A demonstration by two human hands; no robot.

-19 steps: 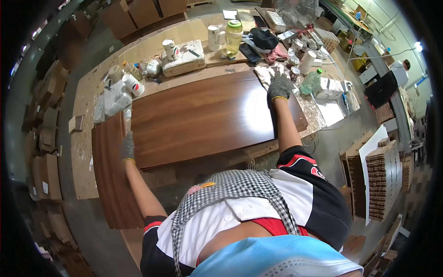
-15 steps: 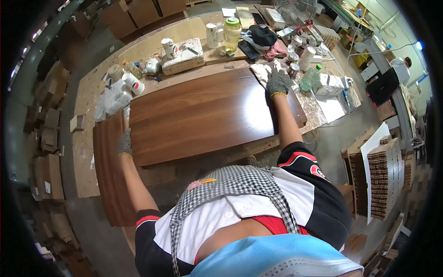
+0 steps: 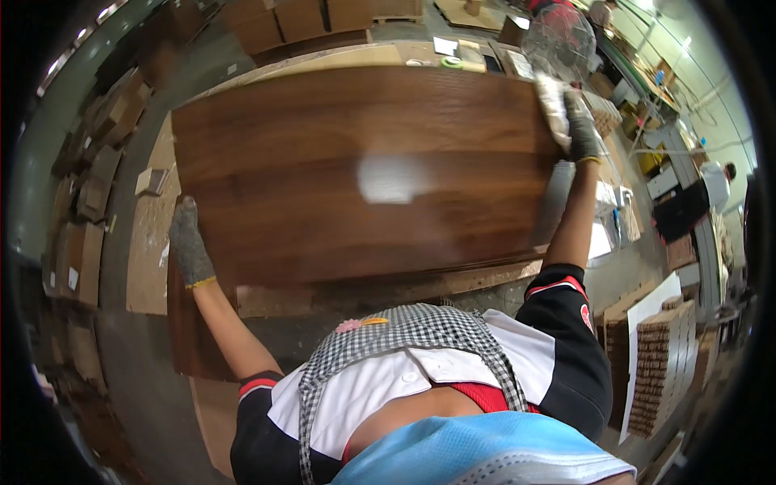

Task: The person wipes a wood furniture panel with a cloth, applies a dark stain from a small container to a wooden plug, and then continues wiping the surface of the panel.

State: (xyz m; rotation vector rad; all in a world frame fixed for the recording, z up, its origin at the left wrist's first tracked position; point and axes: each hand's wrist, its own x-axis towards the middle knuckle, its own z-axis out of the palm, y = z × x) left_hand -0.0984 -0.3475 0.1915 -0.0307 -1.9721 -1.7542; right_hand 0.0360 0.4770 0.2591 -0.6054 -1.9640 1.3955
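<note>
Left hand (image 3: 191, 242) is gripping panel (image 3: 323, 145) | right hand (image 3: 581, 131) is clasping cloth (image 3: 554, 109) at panel's right edge | slipping cloth could be costing grip, dropping panel

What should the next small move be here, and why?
Perhaps steady the brown panel: the left hand is at its left edge, the right hand, with a white cloth, at its right, and the panel looks blurred, hiding much of the bench.

Forearms (image 3: 234, 331): bare, spread wide, extended forward | Left hand (image 3: 191, 242): grey-gloved, gripping, nearer torso, fingers pointing forward | Right hand (image 3: 583, 133): grey-gloved, gripping, reaching farther forward, wrist (image 3: 588, 162) angled slightly inward
</note>
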